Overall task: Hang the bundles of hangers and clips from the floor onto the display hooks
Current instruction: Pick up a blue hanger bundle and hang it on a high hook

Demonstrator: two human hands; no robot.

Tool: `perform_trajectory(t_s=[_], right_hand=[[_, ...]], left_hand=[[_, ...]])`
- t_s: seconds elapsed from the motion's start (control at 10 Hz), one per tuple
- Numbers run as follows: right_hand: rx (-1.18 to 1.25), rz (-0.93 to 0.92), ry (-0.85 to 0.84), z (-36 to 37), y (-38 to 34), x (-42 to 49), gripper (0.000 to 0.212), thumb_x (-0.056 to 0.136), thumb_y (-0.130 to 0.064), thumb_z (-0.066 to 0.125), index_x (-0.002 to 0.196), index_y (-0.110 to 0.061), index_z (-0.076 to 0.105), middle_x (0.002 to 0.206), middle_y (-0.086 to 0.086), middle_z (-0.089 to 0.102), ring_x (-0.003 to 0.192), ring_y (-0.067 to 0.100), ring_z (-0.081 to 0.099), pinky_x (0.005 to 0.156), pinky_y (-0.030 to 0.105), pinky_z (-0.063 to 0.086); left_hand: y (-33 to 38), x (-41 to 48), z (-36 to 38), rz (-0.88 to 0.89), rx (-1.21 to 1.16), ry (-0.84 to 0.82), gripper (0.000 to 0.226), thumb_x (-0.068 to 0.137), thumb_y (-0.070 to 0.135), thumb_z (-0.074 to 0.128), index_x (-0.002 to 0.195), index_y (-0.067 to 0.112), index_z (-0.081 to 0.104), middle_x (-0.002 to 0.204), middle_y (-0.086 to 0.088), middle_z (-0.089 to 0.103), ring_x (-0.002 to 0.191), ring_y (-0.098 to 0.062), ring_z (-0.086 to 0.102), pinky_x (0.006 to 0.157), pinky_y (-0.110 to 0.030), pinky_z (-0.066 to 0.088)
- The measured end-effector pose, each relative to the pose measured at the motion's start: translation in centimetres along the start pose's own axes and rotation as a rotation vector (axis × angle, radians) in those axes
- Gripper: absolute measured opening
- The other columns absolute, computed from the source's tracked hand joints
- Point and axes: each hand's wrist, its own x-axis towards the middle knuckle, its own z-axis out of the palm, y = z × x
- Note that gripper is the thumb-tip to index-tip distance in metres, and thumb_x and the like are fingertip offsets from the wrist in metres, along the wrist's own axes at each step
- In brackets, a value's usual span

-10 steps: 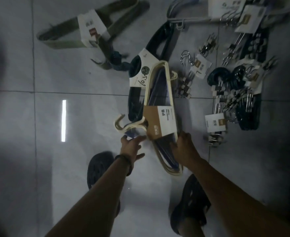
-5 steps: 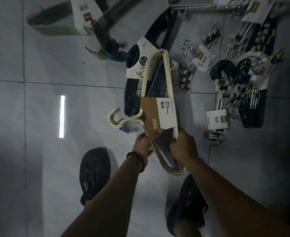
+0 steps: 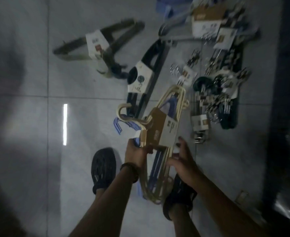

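I hold a bundle of cream and blue hangers [image 3: 164, 117] with a brown and white card sleeve, lifted off the grey tiled floor. My left hand [image 3: 137, 153] grips it near the hook end, just below the sleeve. My right hand [image 3: 182, 161] clasps the bundle's right side. On the floor lie more bundles: an olive hanger bundle [image 3: 99, 43], a dark hanger bundle [image 3: 144, 74] with a white label, a grey hanger bundle [image 3: 200, 26] at the top, and clip hangers [image 3: 216, 98] on the right.
My two dark shoes [image 3: 104, 166] stand on the tiles below the held bundle. A bright ceiling-light reflection [image 3: 65, 124] marks the floor at the left. A dark shelf base or wall [image 3: 288, 100] runs along the right edge.
Both hands closed on the cream and blue bundle and raised it off the floor, tilting it. The view shifted, so the floor items sit farther from me.
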Motion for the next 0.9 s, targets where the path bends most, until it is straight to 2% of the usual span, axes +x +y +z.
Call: perform_trajectory(t_s=[0.1, 0.2, 0.3, 0.4, 0.5, 0.6, 0.7, 0.8, 0.9], right_hand=[[-0.212, -0.396, 0.273, -4.6, -9.0, -5.8, 0.096, 0.072, -0.022, 0.078, 0.154, -0.024, 0.027, 0.143, -0.009, 0.036, 0.132, 0.013, 0.040, 0.105, 0.026, 0.041], [-0.905, -0.557, 0.167, -9.3, -19.5, -10.7, 0.107, 0.072, -0.058, 0.082, 0.158, -0.026, 0.026, 0.155, -0.003, 0.024, 0.145, 0.022, 0.023, 0.116, 0.042, 0.028], [-1.223, -0.454, -0.067, -12.6, -29.4, -18.1, 0.115, 0.066, -0.081, 0.073, 0.159, -0.030, 0.029, 0.165, 0.002, 0.024, 0.153, 0.029, 0.019, 0.123, 0.046, 0.023], [-1.185, -0.229, -0.194, -15.7, -37.0, -28.5, 0.087, 0.076, -0.069, 0.080, 0.146, -0.024, 0.054, 0.148, 0.009, 0.051, 0.131, 0.028, 0.049, 0.099, 0.027, 0.040], [-0.891, -0.083, -0.136, -19.0, -40.1, -37.4, 0.056, 0.072, -0.057, 0.088, 0.116, -0.028, 0.069, 0.121, -0.002, 0.065, 0.102, 0.017, 0.064, 0.089, 0.028, 0.048], [-0.724, -0.276, 0.033, -21.6, -40.8, -43.2, 0.081, 0.059, -0.058, 0.090, 0.129, -0.027, 0.065, 0.125, -0.002, 0.069, 0.116, 0.020, 0.067, 0.100, 0.041, 0.055], [-0.472, -0.474, 0.211, -22.8, -42.9, -49.8, 0.058, 0.074, -0.026, 0.094, 0.123, -0.016, 0.065, 0.116, -0.001, 0.071, 0.112, 0.020, 0.067, 0.102, 0.041, 0.052], [-0.192, -0.596, 0.185, -24.1, -45.6, -59.8, 0.053, 0.074, -0.008, 0.092, 0.120, -0.015, 0.066, 0.105, -0.003, 0.069, 0.105, 0.021, 0.069, 0.093, 0.036, 0.057], [0.082, -0.624, 0.258, -25.9, -45.4, -63.1, 0.048, 0.069, -0.004, 0.089, 0.114, -0.004, 0.072, 0.105, 0.009, 0.074, 0.100, 0.029, 0.072, 0.083, 0.035, 0.058]], left_hand=[[5.0, -5.4, -3.2, 0.109, 0.262, -0.054, 0.070, 0.045, 0.055, 0.074, 0.104, 0.024, 0.055, 0.098, -0.006, 0.071, 0.091, -0.031, 0.070, 0.083, -0.059, 0.060], [12.1, -12.9, -6.2, 0.260, 0.552, -0.123, 0.067, 0.053, 0.067, 0.072, 0.104, 0.030, 0.050, 0.095, 0.002, 0.068, 0.087, -0.025, 0.068, 0.079, -0.050, 0.060], [21.0, -22.4, -8.2, 0.444, 0.886, -0.220, 0.070, 0.064, 0.061, 0.082, 0.116, 0.031, 0.045, 0.103, 0.006, 0.065, 0.093, -0.026, 0.064, 0.080, -0.039, 0.052], [29.9, -33.0, -8.7, 0.657, 1.175, -0.271, 0.087, 0.073, 0.047, 0.089, 0.141, 0.023, 0.040, 0.128, -0.008, 0.066, 0.113, -0.036, 0.066, 0.090, -0.039, 0.053], [37.7, -44.0, -8.3, 0.807, 1.355, -0.276, 0.097, 0.071, 0.040, 0.091, 0.149, 0.017, 0.037, 0.136, -0.013, 0.063, 0.124, -0.038, 0.062, 0.094, -0.037, 0.050], [43.2, -53.4, -8.2, 0.990, 1.466, -0.222, 0.093, 0.070, 0.045, 0.091, 0.143, 0.017, 0.040, 0.135, -0.015, 0.064, 0.121, -0.038, 0.064, 0.095, -0.041, 0.051], [46.5, -61.4, -8.4, 1.203, 1.472, 0.019, 0.080, 0.075, 0.057, 0.082, 0.138, 0.021, 0.048, 0.128, -0.012, 0.066, 0.115, -0.037, 0.066, 0.096, -0.043, 0.054], [47.0, -70.8, -8.7, 1.421, 1.435, 0.473, 0.078, 0.079, 0.069, 0.069, 0.143, 0.029, 0.050, 0.145, -0.012, 0.053, 0.140, -0.039, 0.046, 0.119, -0.051, 0.035], [42.6, -74.5, -7.4, 1.736, 0.706, 0.769, 0.071, 0.074, 0.041, 0.080, 0.136, 0.020, 0.053, 0.149, -0.019, 0.048, 0.145, -0.042, 0.038, 0.119, -0.059, 0.028]])
